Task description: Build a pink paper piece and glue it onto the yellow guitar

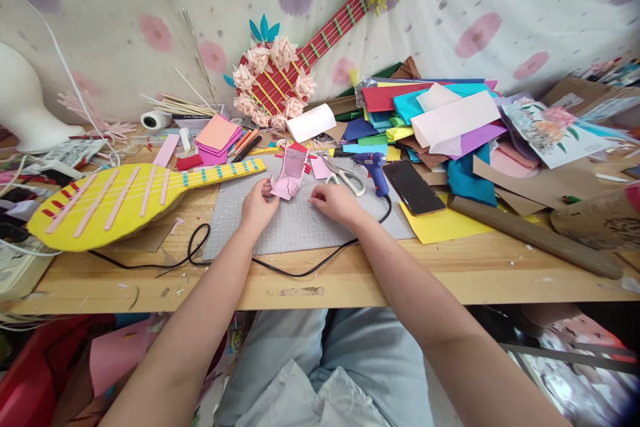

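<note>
My left hand (259, 205) is closed on the edge of a folded pink paper piece (290, 177), which stands tilted over the grey cutting mat (240, 233). My right hand (334, 203) rests on the mat a short way to the right, apart from the paper, with its fingers pinched together; I cannot make out what is between them. Just beyond it lie scissors (345, 177) with pale handles. A blue hot glue gun (373, 170) is on the mat to the right, its black cord (300, 275) running across the front of the table.
A yellow cardboard lute (110, 203) lies at left, and a red flowered one (275, 90) leans against the curtain. A phone (414, 187) and yellow paper (440, 230) are at right, beside a wooden rod (530, 233). Colored paper (455, 113) is piled behind.
</note>
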`<move>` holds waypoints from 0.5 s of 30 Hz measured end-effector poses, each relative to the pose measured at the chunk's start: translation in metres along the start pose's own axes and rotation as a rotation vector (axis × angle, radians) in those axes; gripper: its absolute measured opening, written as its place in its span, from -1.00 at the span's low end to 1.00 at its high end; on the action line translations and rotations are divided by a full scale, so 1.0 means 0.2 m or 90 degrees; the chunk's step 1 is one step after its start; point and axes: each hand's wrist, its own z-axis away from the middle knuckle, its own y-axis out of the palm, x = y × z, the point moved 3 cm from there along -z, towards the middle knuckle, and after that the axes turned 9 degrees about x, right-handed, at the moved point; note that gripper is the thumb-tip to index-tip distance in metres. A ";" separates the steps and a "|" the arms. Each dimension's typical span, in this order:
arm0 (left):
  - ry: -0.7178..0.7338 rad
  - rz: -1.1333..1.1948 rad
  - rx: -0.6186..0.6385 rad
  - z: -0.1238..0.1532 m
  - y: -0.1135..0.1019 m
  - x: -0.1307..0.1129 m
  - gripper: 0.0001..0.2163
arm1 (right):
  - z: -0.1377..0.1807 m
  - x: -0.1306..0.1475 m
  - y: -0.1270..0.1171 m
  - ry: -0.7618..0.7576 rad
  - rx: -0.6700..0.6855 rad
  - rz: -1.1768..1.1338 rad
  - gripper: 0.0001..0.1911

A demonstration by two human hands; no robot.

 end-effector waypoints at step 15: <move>-0.010 -0.019 0.016 0.02 0.03 -0.05 -0.55 | -0.08 0.03 0.07 -0.018 -0.028 0.009 -0.86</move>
